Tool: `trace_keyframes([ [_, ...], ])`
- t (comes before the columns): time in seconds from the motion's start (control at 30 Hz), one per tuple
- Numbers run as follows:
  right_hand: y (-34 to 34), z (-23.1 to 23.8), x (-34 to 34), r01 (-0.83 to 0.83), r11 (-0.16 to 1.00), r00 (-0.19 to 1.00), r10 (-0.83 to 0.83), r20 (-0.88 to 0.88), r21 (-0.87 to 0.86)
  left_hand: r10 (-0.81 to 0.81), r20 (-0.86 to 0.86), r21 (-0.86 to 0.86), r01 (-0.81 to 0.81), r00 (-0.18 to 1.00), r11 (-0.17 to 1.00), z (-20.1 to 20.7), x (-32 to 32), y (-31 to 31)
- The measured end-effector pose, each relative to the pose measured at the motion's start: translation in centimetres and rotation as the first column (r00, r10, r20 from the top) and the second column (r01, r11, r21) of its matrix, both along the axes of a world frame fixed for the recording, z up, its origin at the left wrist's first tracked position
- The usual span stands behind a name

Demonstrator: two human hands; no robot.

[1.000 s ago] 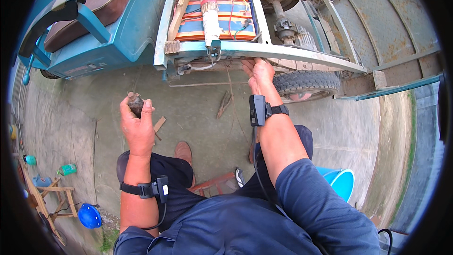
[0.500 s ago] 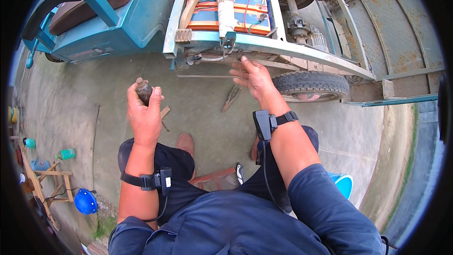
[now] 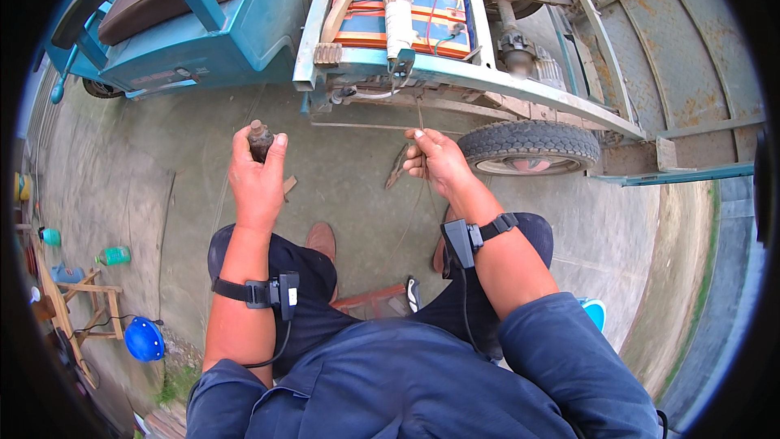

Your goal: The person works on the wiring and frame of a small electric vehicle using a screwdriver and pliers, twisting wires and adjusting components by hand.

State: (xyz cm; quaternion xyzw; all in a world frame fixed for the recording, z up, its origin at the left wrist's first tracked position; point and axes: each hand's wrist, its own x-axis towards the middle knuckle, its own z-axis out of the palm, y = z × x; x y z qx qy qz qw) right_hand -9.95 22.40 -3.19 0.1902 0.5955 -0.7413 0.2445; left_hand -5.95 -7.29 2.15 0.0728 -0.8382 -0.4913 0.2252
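My left hand (image 3: 258, 189) is closed round a small dark bottle-shaped thing (image 3: 260, 143) with a narrower brown top. It holds the thing upright above the concrete floor, left of the blue metal frame (image 3: 455, 70) of a three-wheeled vehicle. My right hand (image 3: 441, 164) pinches a thin brown wire (image 3: 420, 110) between thumb and fingers. The wire runs up to the underside of the frame, and a loose thin end seems to hang down toward the floor. Below and left of the right hand, a pair of pliers (image 3: 396, 171) lies on the floor, partly hidden by the fingers.
A tyre (image 3: 532, 146) stands right of my right hand. Blue-and-orange batteries (image 3: 439, 2) sit inside the frame. The blue cab (image 3: 244, 41) is at far left. A wood scrap (image 3: 289, 184), a blue helmet (image 3: 145, 339) and a green bottle (image 3: 114, 255) lie on the floor.
My right hand has drawn down and back from the frame, and the wire now shows stretched above its fingers. My left hand has shifted slightly right, still holding the dark bottle-shaped thing.
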Motion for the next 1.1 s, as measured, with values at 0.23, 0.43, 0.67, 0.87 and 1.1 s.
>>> trace_keyframes([
  [0.23, -0.3, -0.5, 3.9, 0.016, 0.991, 1.0, -0.014, -0.016, 0.129, 0.056, 0.203, -0.039, -0.049, 0.978, 0.998, 2.6, 0.1, -6.2],
  [0.43, -0.9, -1.1, 5.3, 0.016, 0.937, 0.993, 0.027, -0.119, 0.348, 0.239, 0.366, -0.059, -0.234, 0.899, 0.97, -1.0, 1.4, -16.6],
  [0.67, -0.6, -4.2, 4.7, 0.028, 0.884, 0.999, -0.007, -0.046, 0.467, 0.262, 0.644, 0.415, -0.616, 0.719, 0.669, -12.5, 9.9, -23.1],
  [0.87, -2.9, -3.4, 5.3, 0.091, 0.865, 0.994, -0.05, -0.095, 0.493, 0.231, 0.824, 0.382, -0.809, 0.517, 0.446, -19.0, 18.9, -22.6],
  [1.1, -3.3, -3.3, 5.4, 0.081, 0.811, 0.994, -0.022, -0.108, 0.58, 0.169, 0.882, 0.414, -0.895, 0.439, 0.167, -23.0, 23.5, -20.4],
])
